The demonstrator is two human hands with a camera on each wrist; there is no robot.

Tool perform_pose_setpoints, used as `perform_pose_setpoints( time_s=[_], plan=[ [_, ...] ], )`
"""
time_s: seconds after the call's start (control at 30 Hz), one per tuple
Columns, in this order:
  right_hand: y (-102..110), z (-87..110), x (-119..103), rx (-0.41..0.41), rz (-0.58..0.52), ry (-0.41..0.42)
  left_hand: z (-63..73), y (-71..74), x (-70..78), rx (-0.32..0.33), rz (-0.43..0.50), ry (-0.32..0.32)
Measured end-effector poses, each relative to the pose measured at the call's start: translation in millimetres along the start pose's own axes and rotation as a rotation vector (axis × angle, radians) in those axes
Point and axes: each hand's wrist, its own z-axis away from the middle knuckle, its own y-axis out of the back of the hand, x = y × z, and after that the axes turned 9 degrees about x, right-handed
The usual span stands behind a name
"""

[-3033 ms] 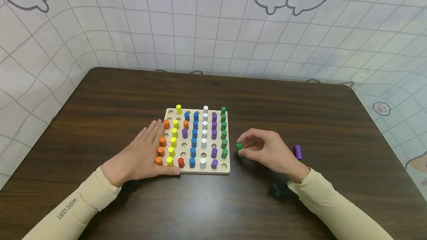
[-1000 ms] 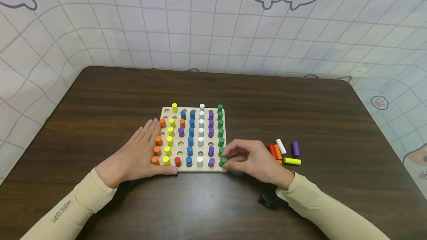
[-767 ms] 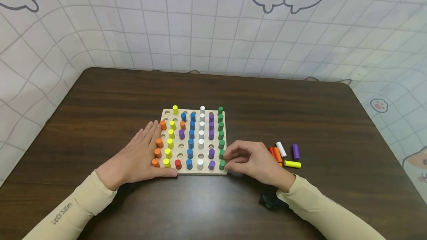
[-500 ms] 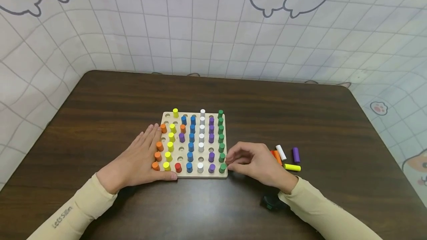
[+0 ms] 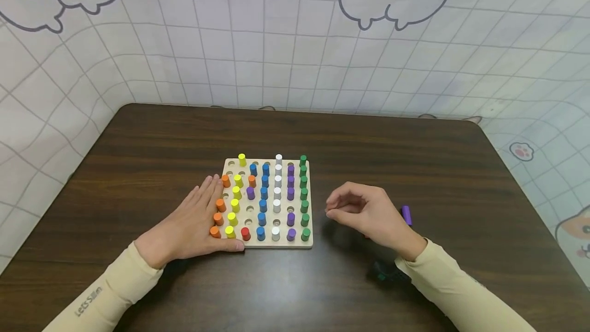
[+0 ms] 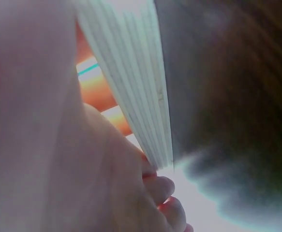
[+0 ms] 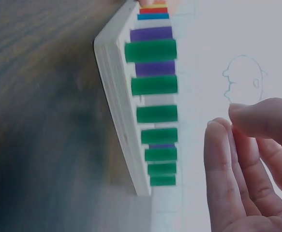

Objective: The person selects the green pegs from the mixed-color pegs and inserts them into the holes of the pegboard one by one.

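Observation:
A pale wooden pegboard [image 5: 301,244] holds upright coloured pegs in columns, with several bare holes among them. Down its right side runs a full column of green pegs, the nearest green peg [image 5: 306,234] standing in the front right corner. My left hand [image 5: 184,227] lies flat along the board's left side, thumb at the front edge. To the right of the board, over the table, my right hand [image 5: 369,214] has loosely bent fingers. The right wrist view shows nothing between its thumb [image 7: 266,121] and fingertips; the green pegs [image 7: 153,85] stand apart from it.
On the dark wooden table [image 5: 276,296] a loose purple peg [image 5: 406,215] lies behind the right wrist. A small dark object [image 5: 382,271] sits below that wrist, partly covered by the sleeve. A grid-patterned cloth [image 5: 295,40] hangs behind the table.
My right hand brought a green peg into the front right hole, released it and drew back to the right. It now hides most of the loose pegs. My left hand stays put.

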Motion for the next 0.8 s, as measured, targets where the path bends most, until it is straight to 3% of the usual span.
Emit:
perform_pose_setpoints(
  time_s=[0.57,0.8],
  plan=[
    [48,10.4,2,0.092,0.159,-0.005,5.0,-0.1,-16.1,0.011,-0.016,-0.028],
    [71,15.1,-1,0.143,0.272,0.015,15.2,4.8,-33.2,-0.008,0.036,-0.053]
  ],
)
